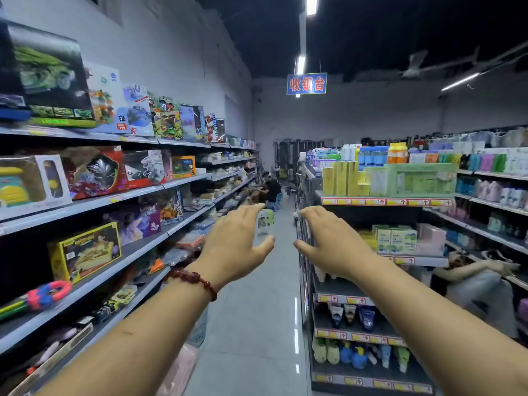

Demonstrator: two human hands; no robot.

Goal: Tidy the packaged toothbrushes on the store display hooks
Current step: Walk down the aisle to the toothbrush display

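Both arms are stretched forward down a store aisle, palms turned toward each other. The left hand (237, 244) is spread open with fingers extended and thumb apart, and nothing is gripped in it; a red beaded bracelet (194, 280) is worn at its wrist. The right hand (331, 241) is likewise opened wide and empty. Between the two hands only the grey floor (257, 324) of the aisle is seen — a small pale stool (265, 221) stands far behind the left fingertips, not touched. Boxed toys (85, 252) are ranged on the shelves to the left, while bottles and boxed toiletries (397, 238) are stacked on the gondola shelving (368, 334) to the right. A blue hanging sign (306, 83) is fixed overhead. Packaged toothbrushes and display hooks cannot be made out anywhere in view — their place cannot be told.
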